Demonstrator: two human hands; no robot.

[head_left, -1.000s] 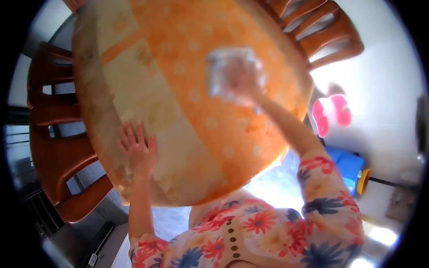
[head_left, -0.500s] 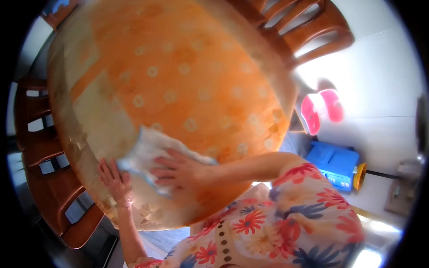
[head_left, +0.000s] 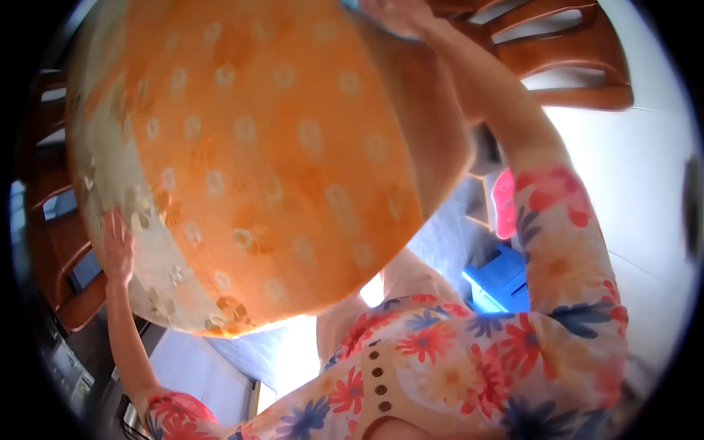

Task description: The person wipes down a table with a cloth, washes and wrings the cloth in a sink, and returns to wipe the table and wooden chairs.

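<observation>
An orange and cream patterned tablecloth (head_left: 279, 158) covers the rounded table in front of me. My left hand (head_left: 118, 248) lies on its left edge, fingers stretched out and nothing in them. At the top of the view, my right hand (head_left: 400, 13) is stretched far out over the table's far right side, partly cut off by the frame. Under its fingers shows a small bluish-white edge of the wiping cloth (head_left: 350, 4); the remainder of that cloth is out of view.
Brown wooden chairs stand along the left side (head_left: 82, 293) and at the upper right (head_left: 565, 55). On the floor to the right are a pink slipper (head_left: 503, 204) and a blue box-shaped object (head_left: 502, 282), partly hidden by my right sleeve.
My right hand has swept the cloth from the near part of the table to the far right edge. My left hand has slid leftward and slightly away along the table edge.
</observation>
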